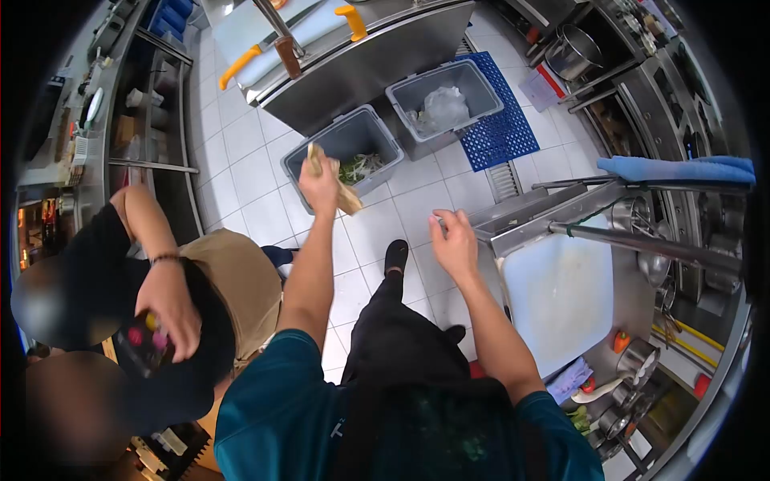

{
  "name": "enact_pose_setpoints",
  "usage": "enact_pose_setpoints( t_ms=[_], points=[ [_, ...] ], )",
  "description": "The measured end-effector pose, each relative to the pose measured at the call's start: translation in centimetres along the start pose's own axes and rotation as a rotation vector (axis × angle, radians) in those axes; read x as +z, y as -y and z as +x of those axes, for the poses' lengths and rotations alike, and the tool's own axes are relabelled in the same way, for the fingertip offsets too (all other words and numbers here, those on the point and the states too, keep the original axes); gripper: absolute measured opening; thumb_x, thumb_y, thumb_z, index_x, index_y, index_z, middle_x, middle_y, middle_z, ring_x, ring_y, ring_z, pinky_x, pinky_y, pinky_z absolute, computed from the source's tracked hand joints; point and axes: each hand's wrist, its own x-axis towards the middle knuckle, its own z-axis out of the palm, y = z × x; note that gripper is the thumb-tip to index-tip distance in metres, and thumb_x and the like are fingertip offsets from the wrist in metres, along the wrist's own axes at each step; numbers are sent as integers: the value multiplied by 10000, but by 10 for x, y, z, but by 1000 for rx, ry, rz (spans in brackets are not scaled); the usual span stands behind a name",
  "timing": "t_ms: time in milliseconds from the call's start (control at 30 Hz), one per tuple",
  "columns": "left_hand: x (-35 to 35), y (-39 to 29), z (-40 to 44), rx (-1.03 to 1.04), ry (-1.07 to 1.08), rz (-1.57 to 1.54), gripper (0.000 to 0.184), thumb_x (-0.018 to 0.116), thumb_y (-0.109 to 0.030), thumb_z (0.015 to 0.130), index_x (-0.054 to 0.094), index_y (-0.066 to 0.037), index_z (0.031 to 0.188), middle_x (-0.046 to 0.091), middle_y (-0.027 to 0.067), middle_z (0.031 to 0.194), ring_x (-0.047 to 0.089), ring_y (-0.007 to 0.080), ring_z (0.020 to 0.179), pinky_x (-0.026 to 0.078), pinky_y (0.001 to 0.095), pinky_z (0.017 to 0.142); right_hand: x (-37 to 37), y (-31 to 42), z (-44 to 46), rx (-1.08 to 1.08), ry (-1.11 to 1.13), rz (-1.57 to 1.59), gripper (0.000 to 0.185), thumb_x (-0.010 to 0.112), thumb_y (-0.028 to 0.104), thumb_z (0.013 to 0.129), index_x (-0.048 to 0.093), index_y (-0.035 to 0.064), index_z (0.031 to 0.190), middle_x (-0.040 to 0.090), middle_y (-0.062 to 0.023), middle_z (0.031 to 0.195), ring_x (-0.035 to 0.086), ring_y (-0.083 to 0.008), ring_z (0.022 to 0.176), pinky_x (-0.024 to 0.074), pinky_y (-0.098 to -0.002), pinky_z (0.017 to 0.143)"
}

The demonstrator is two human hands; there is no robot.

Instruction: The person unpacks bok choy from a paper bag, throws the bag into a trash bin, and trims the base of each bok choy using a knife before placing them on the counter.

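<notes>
My left hand (319, 184) is closed around a pale tan, flat item (346, 199) that looks like a folded cloth or board; its exact nature is unclear. It hangs over the near edge of a grey bin (373, 132) with green and white scraps (358, 168) inside. To the right, my right hand (454, 244) is in the air over the tiled floor, with the fingers curled and the thumb and index finger near each other. Whether anything small sits between them is hard to make out.
A second grey bin (473, 76) holds clear plastic (445, 108), beside a blue mat (501, 120). At right stands a steel counter with a white cutting board (561, 297). Two people are close on my left, one in a tan apron (237, 280). Orange-handled tools lie ahead.
</notes>
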Motion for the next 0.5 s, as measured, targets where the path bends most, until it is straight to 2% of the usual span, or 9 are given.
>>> enact_pose_setpoints(
  t_ms=[67,133,167,233,267,333,400,467,500],
  points=[
    [20,-6,29,44,62,45,266,704,-298,944,700,-32,943,696,70,761,644,199,657,531,316,662,-12,-4,6,-49,4,-36,253,633,282,952,705,85,1094,609,-146,969,645,-371,787,516,-456,706],
    [36,10,54,296,235,263,393,764,-346,867,665,-65,1123,714,122,1007,680,267,894,531,393,813,-16,-1,10,-38,-6,-19,232,629,252,952,705,77,1084,604,-145,965,643,-367,791,515,-450,707],
    [44,23,60,289,244,263,393,764,-346,867,665,-65,1123,714,122,1007,680,267,894,531,393,813,-17,2,12,-36,-26,10,212,626,222,951,705,69,1074,599,-143,961,640,-363,796,514,-444,707],
    [52,46,57,484,390,747,733,804,-422,778,524,-128,1389,594,182,1317,545,351,1253,436,517,1016,-18,11,16,-68,-32,57,194,623,183,942,703,61,1070,591,-146,966,639,-356,817,515,-441,718],
    [41,52,45,262,688,1071,1014,822,-479,720,325,-174,1550,380,231,1524,291,363,1470,281,604,1137,-15,16,23,-117,-51,110,180,620,145,933,702,54,1066,583,-148,971,638,-349,839,515,-438,728],
    [24,94,19,279,775,1220,1073,800,-456,746,216,-133,1586,503,278,1413,417,396,1402,295,590,1160,-6,22,37,-182,-94,120,177,613,106,927,704,51,1069,575,-134,954,614,-312,815,505,-402,719],
    [23,180,-8,-201,989,844,1126,804,-460,747,180,-47,1588,505,306,1415,495,433,1332,370,525,1136,5,32,56,-284,-123,141,188,598,52,914,704,48,1069,569,-126,959,598,-286,817,500,-375,729],
    [-5,180,-70,-301,1059,704,955,755,-451,803,332,9,1525,593,314,1319,592,434,1225,495,448,1020,30,42,83,-339,-91,162,209,587,52,896,696,62,1073,568,-138,1014,622,-328,880,518,-416,774],
    [-26,174,-103,-317,1110,636,864,726,-438,833,396,7,1495,611,282,1316,580,417,1251,474,449,1049,50,45,98,-366,-62,176,223,584,66,886,692,77,1080,567,-145,1046,637,-358,916,531,-449,800]
  ],
)
